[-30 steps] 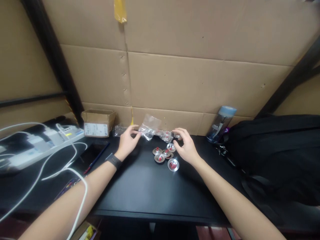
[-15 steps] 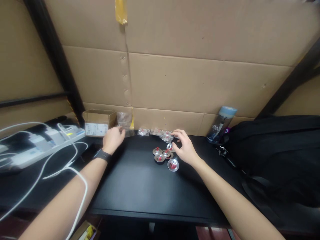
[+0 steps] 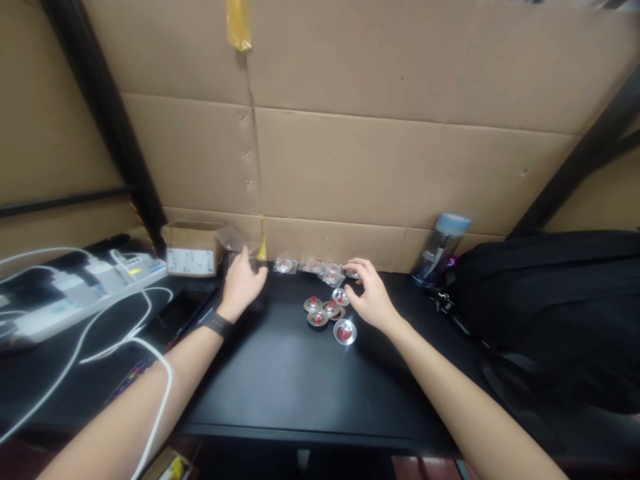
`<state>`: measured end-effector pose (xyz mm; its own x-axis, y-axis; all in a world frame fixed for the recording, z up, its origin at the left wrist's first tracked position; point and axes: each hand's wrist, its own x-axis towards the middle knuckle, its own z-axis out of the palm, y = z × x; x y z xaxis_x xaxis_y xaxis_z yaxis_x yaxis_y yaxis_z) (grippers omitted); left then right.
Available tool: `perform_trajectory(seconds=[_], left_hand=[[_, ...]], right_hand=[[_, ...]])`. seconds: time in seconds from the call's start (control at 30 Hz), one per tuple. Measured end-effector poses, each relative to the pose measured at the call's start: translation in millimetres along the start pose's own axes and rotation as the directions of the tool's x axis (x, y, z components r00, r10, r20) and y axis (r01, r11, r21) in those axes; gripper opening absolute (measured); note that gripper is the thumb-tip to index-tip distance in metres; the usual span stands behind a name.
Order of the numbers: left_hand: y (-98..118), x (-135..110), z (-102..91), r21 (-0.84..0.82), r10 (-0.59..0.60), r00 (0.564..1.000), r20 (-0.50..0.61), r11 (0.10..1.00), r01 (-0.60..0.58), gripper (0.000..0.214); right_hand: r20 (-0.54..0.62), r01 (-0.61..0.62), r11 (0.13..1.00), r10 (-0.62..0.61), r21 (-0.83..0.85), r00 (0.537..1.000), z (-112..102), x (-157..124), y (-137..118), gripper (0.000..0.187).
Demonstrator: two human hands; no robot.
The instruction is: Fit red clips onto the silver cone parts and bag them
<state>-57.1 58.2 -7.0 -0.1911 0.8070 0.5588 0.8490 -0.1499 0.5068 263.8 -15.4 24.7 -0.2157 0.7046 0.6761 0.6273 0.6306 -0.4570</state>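
Note:
Small silver finger cymbals with red loops (image 3: 319, 319) lie in a loose cluster on the black table, and one more cymbal (image 3: 345, 332) sits just in front of them. Several bagged cymbals (image 3: 331, 273) in clear plastic lie along the cardboard wall. My right hand (image 3: 369, 293) hovers beside the cluster with its fingers curved and the thumb apart, holding nothing I can see. My left hand (image 3: 242, 283) is at the back left, thumb and index finger spread. Just behind its fingertips is a clear plastic bag (image 3: 235, 238); whether they touch is unclear.
A small open cardboard box (image 3: 193, 250) stands at the back left near a white power strip (image 3: 100, 287) with looping white cables. A water bottle (image 3: 440, 252) with a blue lid and a black backpack (image 3: 555, 320) are on the right. Cardboard panels (image 3: 330, 167) close off the back.
My left hand has moved right and slightly nearer, its fingers now spread. The clear plastic bag has shifted left toward the box. My right hand has barely moved.

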Motion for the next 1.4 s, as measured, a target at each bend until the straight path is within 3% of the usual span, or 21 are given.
perform_trajectory(seconds=[0.23,0.47,0.57,0.67,0.73,0.9,1.4], left_hand=[[-14.5,2.0,18.5,0.050,-0.039,0.964,0.262,0.998,0.027,0.065],[-6.5,-7.1,8.8,0.186,-0.063,0.938,0.341,0.983,-0.001,0.082],[7.8,-16.5,13.0,0.230,0.127,0.943,0.308,0.952,-0.204,0.066],[16.7,-22.4,25.5,0.182,0.381,0.858,0.343,0.870,-0.459,0.057],[16.4,-22.9,33.8,0.154,0.415,0.817,0.400,0.848,-0.507,0.056],[7.5,-19.4,40.0,0.110,0.337,0.792,0.509,0.887,-0.448,0.056],[1.6,-17.0,39.4,0.062,0.340,0.779,0.528,0.899,-0.434,0.059]], right_hand=[[0.007,-0.007,1.000,0.007,0.005,1.000,0.2,-0.7,0.0,0.040],[0.016,0.006,1.000,-0.006,0.019,1.000,0.2,-0.1,-0.6,0.036],[0.004,0.022,0.999,-0.022,0.024,1.000,0.3,0.4,-2.0,0.033],[0.003,0.034,0.999,-0.034,0.028,0.999,0.8,0.5,-2.1,0.032],[0.004,0.037,0.999,-0.038,0.030,0.999,1.3,0.1,-1.4,0.032],[0.033,0.045,0.999,-0.046,0.024,0.998,2.9,-0.9,0.0,0.035],[0.074,0.039,0.999,-0.041,0.025,0.996,4.5,-2.2,0.0,0.036]])
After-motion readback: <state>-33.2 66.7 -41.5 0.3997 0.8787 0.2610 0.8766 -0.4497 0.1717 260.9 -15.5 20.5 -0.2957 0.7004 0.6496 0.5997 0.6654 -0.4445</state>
